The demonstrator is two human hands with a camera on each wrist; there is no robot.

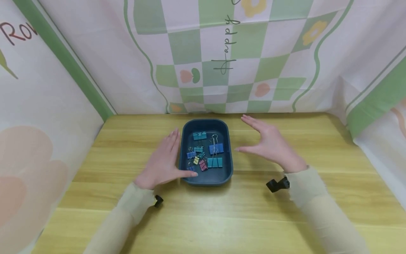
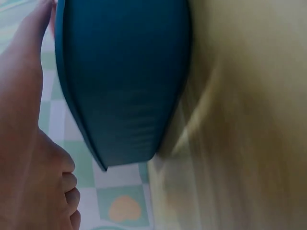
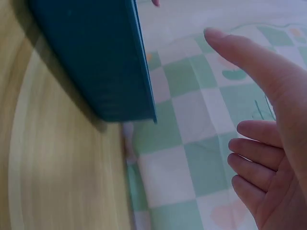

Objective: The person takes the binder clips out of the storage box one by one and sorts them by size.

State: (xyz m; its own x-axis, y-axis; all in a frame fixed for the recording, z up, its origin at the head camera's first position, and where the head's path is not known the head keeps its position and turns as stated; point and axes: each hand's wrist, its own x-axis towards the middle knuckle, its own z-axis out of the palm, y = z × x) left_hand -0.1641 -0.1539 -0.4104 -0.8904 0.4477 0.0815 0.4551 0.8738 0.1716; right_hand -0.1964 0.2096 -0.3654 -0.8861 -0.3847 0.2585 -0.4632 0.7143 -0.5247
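A dark blue plastic tray (image 1: 206,181) stands upright on the table with several binder clips inside. Among them are a large teal clip (image 1: 215,163), a blue clip (image 1: 216,149), another teal clip (image 1: 200,136), a pink clip (image 1: 203,165) and a small yellow clip (image 1: 196,160). At the tray's left side is my left hand (image 1: 162,160), fingers extended along the wall and thumb over the near left rim. To the right, apart from the tray, my right hand (image 1: 272,145) holds nothing, its thumb and fingers spread. Both wrist views show the tray's outer wall (image 2: 124,86).
The wooden table (image 1: 203,218) extends on all sides of the tray. A checked cloth curtain (image 1: 215,53) hangs along the back edge, with further cloth at left and right. A black wrist device (image 1: 277,184) sits under the right cuff.
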